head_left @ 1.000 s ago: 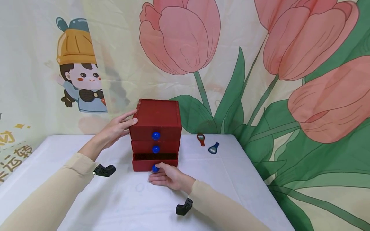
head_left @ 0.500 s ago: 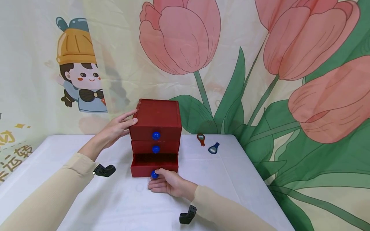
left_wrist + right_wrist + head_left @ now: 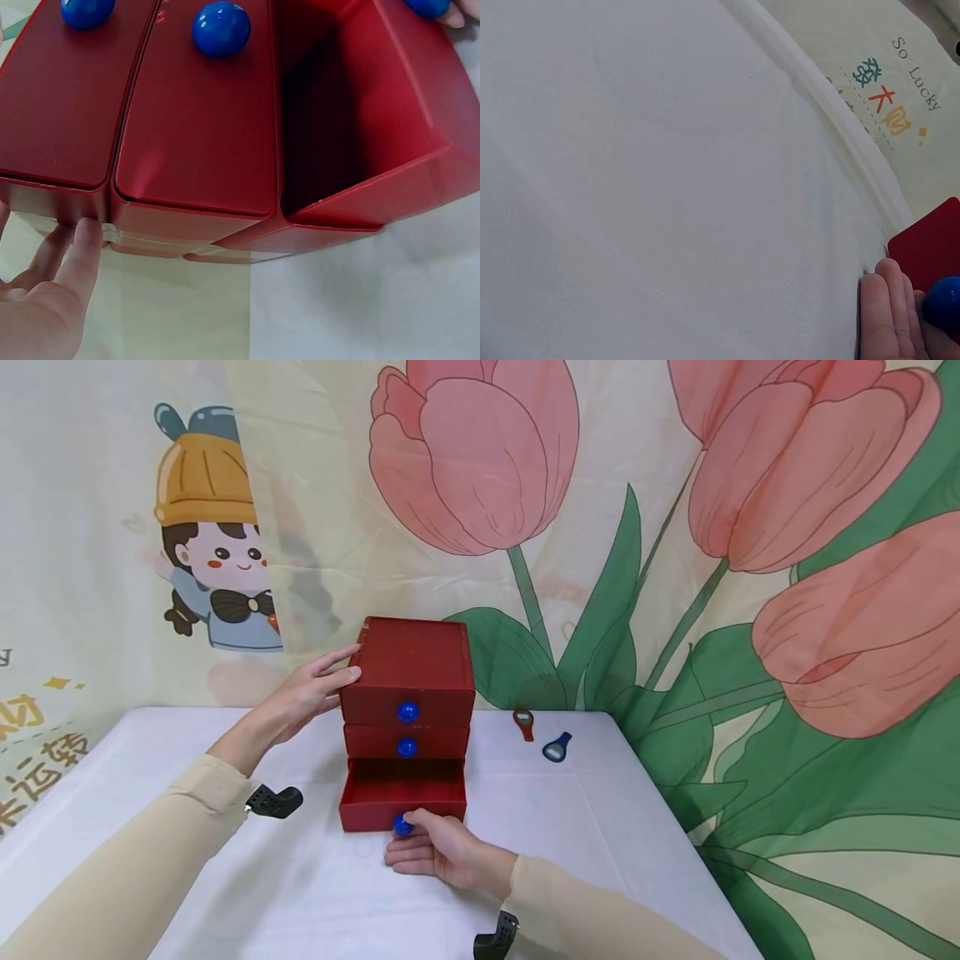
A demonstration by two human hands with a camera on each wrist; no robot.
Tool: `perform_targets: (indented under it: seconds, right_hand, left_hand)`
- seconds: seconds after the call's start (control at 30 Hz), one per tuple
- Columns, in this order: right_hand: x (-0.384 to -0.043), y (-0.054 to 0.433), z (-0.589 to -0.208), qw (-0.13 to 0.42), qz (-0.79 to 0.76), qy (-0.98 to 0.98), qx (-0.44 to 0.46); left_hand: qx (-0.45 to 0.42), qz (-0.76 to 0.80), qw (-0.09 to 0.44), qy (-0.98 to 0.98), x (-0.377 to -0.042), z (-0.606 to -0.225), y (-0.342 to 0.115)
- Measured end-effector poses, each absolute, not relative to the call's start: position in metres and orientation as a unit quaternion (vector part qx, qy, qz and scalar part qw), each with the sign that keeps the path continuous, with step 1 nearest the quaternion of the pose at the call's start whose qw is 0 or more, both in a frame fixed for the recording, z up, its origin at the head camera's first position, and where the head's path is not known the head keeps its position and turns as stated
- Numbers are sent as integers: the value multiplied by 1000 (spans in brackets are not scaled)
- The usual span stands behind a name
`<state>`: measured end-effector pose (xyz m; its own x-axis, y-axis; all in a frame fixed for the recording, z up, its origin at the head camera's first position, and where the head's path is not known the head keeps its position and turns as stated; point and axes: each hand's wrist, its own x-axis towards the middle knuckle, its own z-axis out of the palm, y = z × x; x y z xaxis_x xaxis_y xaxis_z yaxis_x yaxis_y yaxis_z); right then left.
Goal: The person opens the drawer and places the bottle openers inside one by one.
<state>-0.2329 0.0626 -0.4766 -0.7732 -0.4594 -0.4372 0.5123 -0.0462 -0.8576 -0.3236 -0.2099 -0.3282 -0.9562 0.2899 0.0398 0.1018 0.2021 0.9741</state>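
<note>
A dark red chest of drawers (image 3: 416,656) with three stacked drawers stands on the table, each front bearing a round blue knob. Its bottom drawer (image 3: 367,817) is pulled well out, and the part of its inside that shows holds nothing. My right hand (image 3: 453,852) pinches the bottom blue knob (image 3: 402,825) between thumb and fingers, the other fingers stretched out below it. My left hand (image 3: 303,693) rests with straight fingers against the chest's upper left side; the left wrist view shows those fingertips (image 3: 88,229) touching the side of the top drawer section.
Right of the chest, a red bottle-opener-shaped item (image 3: 523,725) and a blue one (image 3: 557,747) lie on the white-covered table (image 3: 585,835). A printed curtain with tulips (image 3: 480,460) hangs right behind the table's back edge.
My right hand has drawn the bottom drawer farther out toward me by its knob. The left hand has stayed against the chest's side. The view has shifted slightly.
</note>
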Motion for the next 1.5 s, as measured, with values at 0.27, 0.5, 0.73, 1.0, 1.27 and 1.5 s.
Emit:
perform_targets:
  seconds: [0.27, 0.5, 0.73, 1.0, 1.27, 1.5]
  right_hand:
    - [-221, 64, -475, 357, -712, 604, 18]
    - [-209, 66, -477, 364, -712, 600, 21]
    - [-201, 68, -477, 373, -710, 597, 26]
    - [-194, 68, -477, 376, -708, 597, 28]
    - [-185, 68, -478, 379, -709, 594, 18]
    - [-185, 70, -477, 393, -705, 590, 8]
  left_hand:
    - [131, 619, 76, 770, -323, -329, -212]
    - [128, 618, 77, 772, -323, -329, -210]
    - [134, 624, 77, 766, -324, -330, -210]
    - [135, 625, 78, 765, -324, -330, -211]
    - [134, 626, 78, 765, -324, -329, -212]
    - [132, 626, 80, 765, -324, -330, -212]
